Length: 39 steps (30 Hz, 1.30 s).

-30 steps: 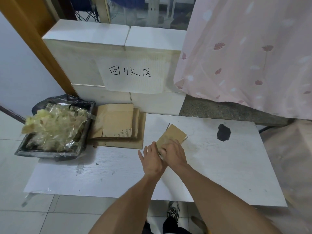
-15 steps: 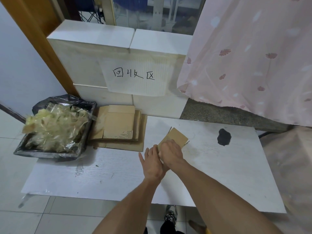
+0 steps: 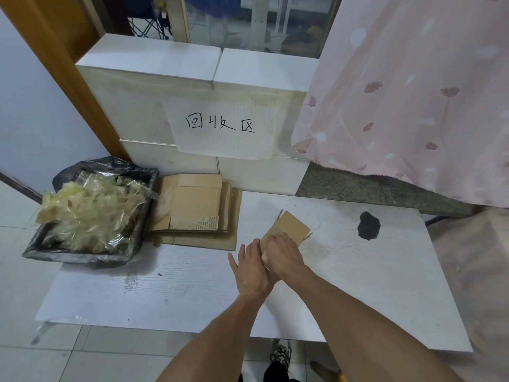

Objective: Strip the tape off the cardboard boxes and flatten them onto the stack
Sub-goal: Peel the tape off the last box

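Note:
A small brown cardboard box [image 3: 289, 227] lies nearly flat on the white table [image 3: 385, 285], its far end pointing away from me. My right hand [image 3: 283, 256] lies on its near end with curled fingers and covers that end. My left hand [image 3: 250, 267] rests beside it on the left, fingers straight, its edge against the box and my right hand. Whether tape is under the hands is hidden. A stack of flattened cardboard [image 3: 198, 210] lies at the table's back left.
A black-lined bin [image 3: 91, 255] full of crumpled clear tape stands left of the stack. White blocks with a handwritten paper sign [image 3: 223, 125] rise behind. A pink curtain [image 3: 413, 92] hangs at right. A dark blotch [image 3: 369, 226] marks the table.
Both hands stay on the small box in the same spot. The view has tilted slightly; the box looks a little flatter under my right hand.

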Tool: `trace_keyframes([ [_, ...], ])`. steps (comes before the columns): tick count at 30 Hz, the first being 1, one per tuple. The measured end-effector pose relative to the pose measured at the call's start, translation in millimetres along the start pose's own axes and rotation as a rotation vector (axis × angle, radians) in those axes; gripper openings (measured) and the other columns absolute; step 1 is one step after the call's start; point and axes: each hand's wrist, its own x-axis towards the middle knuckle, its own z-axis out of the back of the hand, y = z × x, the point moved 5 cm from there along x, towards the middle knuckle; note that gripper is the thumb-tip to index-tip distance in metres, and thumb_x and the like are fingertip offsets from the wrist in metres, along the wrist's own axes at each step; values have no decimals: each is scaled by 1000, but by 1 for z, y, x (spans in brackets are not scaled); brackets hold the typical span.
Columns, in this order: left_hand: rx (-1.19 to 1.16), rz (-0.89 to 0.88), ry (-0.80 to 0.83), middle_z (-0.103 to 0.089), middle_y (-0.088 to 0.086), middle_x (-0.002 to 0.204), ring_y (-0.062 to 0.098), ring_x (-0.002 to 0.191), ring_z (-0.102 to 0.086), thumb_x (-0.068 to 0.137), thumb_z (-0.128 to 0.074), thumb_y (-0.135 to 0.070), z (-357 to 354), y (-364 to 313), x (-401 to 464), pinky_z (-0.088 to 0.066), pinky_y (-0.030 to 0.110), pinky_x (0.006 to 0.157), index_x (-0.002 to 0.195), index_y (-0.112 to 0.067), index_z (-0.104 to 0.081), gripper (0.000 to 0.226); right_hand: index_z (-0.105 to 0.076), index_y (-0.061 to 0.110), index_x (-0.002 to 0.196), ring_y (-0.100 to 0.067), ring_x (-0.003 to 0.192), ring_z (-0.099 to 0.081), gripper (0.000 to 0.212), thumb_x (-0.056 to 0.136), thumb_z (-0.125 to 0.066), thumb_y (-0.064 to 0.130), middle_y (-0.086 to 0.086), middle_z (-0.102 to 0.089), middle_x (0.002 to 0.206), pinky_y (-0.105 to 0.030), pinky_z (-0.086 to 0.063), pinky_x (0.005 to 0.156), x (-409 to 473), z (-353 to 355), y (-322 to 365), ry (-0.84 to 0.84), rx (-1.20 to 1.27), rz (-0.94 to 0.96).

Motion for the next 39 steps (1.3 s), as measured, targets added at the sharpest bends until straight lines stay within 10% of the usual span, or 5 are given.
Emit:
trace_keyframes([
  [10, -107, -58, -20, -44, -10, 139, 22, 148, -21, 77, -59, -54, 4, -2, 11, -4, 54, 121, 138, -25, -31, 73, -54, 16, 122, -22, 116, -45, 29, 95, -48, 25, -2, -53, 124, -33, -43, 86, -12, -6, -14, -141, 191, 40],
  [17, -298, -93, -88, -48, -10, 108, 18, 108, -49, 73, -66, -39, 11, -6, 9, -30, 51, 109, 114, -23, -40, 51, -50, 24, 128, -21, 106, -44, 31, 98, -48, 17, 0, -47, 123, -34, -42, 90, -14, 0, -7, -133, 31, 203],
  [26, -303, -23, -40, -48, -19, 110, 2, 108, -49, 57, -78, -54, 8, -7, 9, -6, 44, 122, 110, -38, -35, 70, -50, 17, 120, -23, 103, -46, 33, 90, -59, 9, -4, -45, 118, -33, -41, 80, -7, 4, -10, -65, -71, 252],
  [31, -249, -9, -37, -47, -20, 108, 6, 116, -48, 58, -78, -54, 8, -8, 10, -4, 45, 119, 113, -37, -36, 71, -55, 12, 113, -25, 102, -48, 26, 88, -59, 6, -4, -45, 112, -33, -36, 68, -3, 7, -3, -110, -166, 271],
  [39, -25, 9, -29, -42, -10, 137, 23, 152, -8, 82, -64, -45, 2, -17, 16, 2, 61, 118, 132, -27, -32, 62, -43, 12, 124, -29, 114, -38, 31, 93, -44, 9, -10, -45, 122, -39, -37, 91, -22, 6, -8, -221, -199, 199],
])
